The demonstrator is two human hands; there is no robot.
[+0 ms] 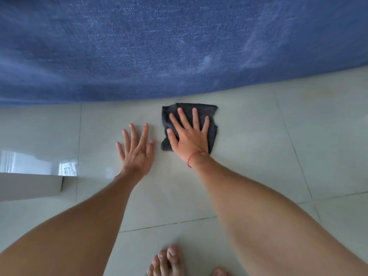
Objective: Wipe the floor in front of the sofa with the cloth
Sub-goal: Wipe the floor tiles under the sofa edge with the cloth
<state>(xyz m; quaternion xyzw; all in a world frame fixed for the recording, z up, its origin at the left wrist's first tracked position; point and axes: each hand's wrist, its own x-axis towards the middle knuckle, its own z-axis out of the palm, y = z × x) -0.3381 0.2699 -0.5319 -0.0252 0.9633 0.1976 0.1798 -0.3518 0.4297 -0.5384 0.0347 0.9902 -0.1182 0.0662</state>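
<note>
- Glossy pale floor tiles [249, 148] meet blue sofa [159, 46].
- Right hand [190, 134] flat, fingers spread, pressing dark cloth [212, 120] just beside sofa's edge.
- Left hand [137, 150] open, flat on tile, bracing.
- Risk: cloth may bunch under palm or slide; bracing palm may slip on gloss.
- Cloth partly covered; floor beneath sofa unseen; bare toes [169, 261] cropped.

Sofa [159, 46]: denim-blue, fine speckled weave, paler brushed streaks toward right side. Floor [249, 156]: pale grey-green glossy tiles, thin dark grout lines, white window glare at left. Cloth [212, 124]: dark charcoal grey, plain, no print. Thread [194, 157] at right wrist: red. Panel [29, 187] at left edge: flat light grey. Faint yellowish stain on tile at far right.
</note>
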